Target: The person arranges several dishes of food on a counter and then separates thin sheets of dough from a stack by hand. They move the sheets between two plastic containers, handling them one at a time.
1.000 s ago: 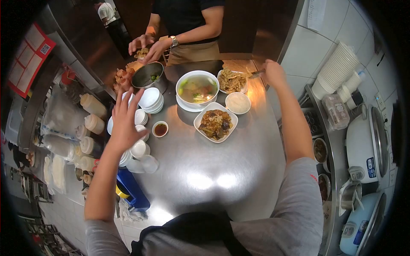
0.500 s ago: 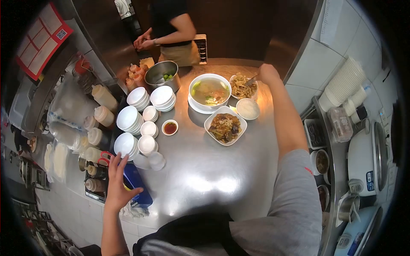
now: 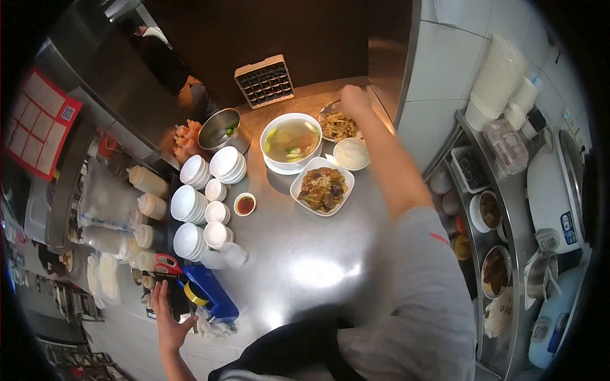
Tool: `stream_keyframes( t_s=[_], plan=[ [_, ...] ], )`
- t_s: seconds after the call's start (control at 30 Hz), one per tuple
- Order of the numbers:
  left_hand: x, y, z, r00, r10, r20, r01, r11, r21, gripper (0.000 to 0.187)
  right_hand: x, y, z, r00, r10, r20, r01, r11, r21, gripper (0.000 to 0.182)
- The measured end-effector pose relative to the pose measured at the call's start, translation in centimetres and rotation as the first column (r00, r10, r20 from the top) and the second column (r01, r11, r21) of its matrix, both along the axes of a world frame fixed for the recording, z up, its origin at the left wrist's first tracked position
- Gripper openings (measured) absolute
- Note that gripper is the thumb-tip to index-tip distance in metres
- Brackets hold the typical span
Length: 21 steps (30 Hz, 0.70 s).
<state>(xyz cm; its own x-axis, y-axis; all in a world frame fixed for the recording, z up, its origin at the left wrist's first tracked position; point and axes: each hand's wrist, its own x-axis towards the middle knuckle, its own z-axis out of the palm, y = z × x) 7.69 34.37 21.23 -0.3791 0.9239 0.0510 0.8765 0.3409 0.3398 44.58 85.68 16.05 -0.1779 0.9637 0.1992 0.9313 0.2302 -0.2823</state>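
Head view: R hand (image 3: pixel 355 100), upper ctr, grip curled round a utensil (image 3: pixel 332 104), its end at the fried food (image 3: pixel 340 127), far end of the steel desk (image 3: pixel 273 254). Soup bowl (image 3: pixel 292 117) just left of that food, small white bowl (image 3: pixel 353 169) just below it; saucy dish (image 3: pixel 296 189) mid-frame, below the soup. L hand (image 3: pixel 171 325), lower left, grip spread open, near blue tape dispenser (image 3: pixel 221 301) & red scissors (image 3: pixel 168 261). Bowl stacks (image 3: pixel 186 203) left of ctr, sauce cup (image 3: pixel 244 195) just right of them.
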Motion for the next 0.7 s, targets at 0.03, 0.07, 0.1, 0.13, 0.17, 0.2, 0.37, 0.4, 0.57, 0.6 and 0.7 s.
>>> stream_keyframes(
  t_s=[0.03,0.07,0.1,0.13,0.17,0.2,0.37,0.4,0.57,0.6,0.7],
  plan=[
    [0.3,0.3,0.2,1.0,-0.014,-0.01,0.014,1.0,0.002,0.107,-0.1,0.4,-0.5,0.998,-0.049,-0.035,0.047,0.998,-0.051,0.035],
    [0.7,0.5,0.3,0.999,-0.025,-0.021,0.025,1.0,0.008,0.107,-0.6,1.1,-1.3,0.993,-0.095,-0.069,0.088,0.991,-0.102,0.035],
    [0.9,0.7,0.5,0.999,-0.032,-0.033,0.032,0.999,0.012,0.107,-1.1,1.7,-2.0,0.985,-0.138,-0.102,0.122,0.981,-0.154,0.036],
    [1.0,0.8,0.6,0.999,-0.025,-0.047,0.025,1.0,0.007,0.107,-1.6,2.1,-2.8,0.983,-0.143,-0.118,0.121,0.977,-0.178,0.037],
    [1.1,0.9,0.6,0.998,-0.018,-0.059,0.018,1.0,0.001,0.107,-1.8,2.5,-3.6,0.98,-0.148,-0.131,0.12,0.972,-0.202,0.038],
    [1.0,0.9,0.6,0.998,-0.011,-0.067,0.011,1.0,-0.005,0.106,-1.9,2.5,-3.9,0.978,-0.154,-0.141,0.119,0.967,-0.227,0.04],
    [1.1,0.7,0.3,0.997,-0.012,-0.082,0.012,1.0,0.0,0.105,-0.5,5.0,-5.2,0.974,-0.154,-0.167,0.134,0.983,-0.125,0.032],
    [1.2,0.6,0.3,0.996,-0.009,-0.089,0.008,1.0,-0.006,0.104,0.3,4.6,-4.6,0.971,-0.136,-0.195,0.12,0.988,-0.095,0.03],
    [1.3,0.2,-0.5,0.997,0.007,-0.077,-0.009,1.0,-0.025,0.103,2.9,1.9,1.8,0.992,-0.112,-0.063,0.111,0.994,-0.011,0.026],
    [1.4,0.1,-0.6,0.997,0.013,-0.072,-0.014,1.0,-0.025,0.103,2.8,1.7,2.1,0.994,-0.111,0.011,0.111,0.994,0.014,0.026],
    [1.3,-0.2,-0.8,0.997,0.001,-0.074,-0.001,1.0,-0.004,0.103,1.4,0.6,1.2,0.985,-0.117,0.123,0.109,0.992,0.07,0.026]
  ],
)
